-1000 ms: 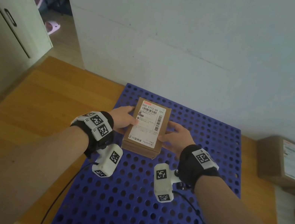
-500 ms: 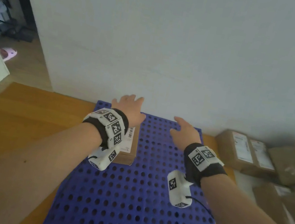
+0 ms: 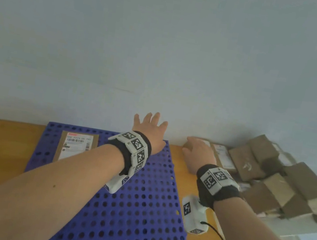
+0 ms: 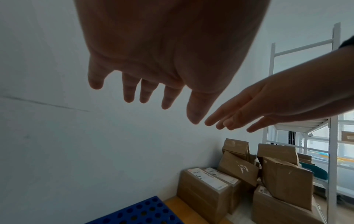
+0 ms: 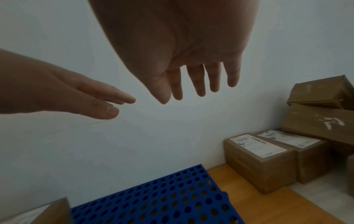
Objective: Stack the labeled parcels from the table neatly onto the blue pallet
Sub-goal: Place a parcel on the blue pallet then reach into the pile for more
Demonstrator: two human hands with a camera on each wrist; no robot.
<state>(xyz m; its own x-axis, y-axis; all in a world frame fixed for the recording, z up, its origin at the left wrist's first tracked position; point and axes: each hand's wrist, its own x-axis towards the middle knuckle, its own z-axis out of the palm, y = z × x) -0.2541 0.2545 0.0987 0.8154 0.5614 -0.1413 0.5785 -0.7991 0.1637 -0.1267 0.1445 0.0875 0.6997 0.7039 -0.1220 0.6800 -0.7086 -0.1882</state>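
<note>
Both hands are seen spread open with straight fingers, nothing held. The left hand (image 3: 150, 126) is raised over the far edge of the blue pallet (image 3: 137, 211); the right hand (image 3: 198, 154) is stretched past the pallet's right side towards the labeled parcels (image 3: 221, 156) piled by the wall. One parcel (image 3: 76, 145) is laid flat on the pallet's far left corner, shown clearly only in the head view. A white shelf frame (image 4: 333, 106) beyond the pile is shown only in the left wrist view.
</note>
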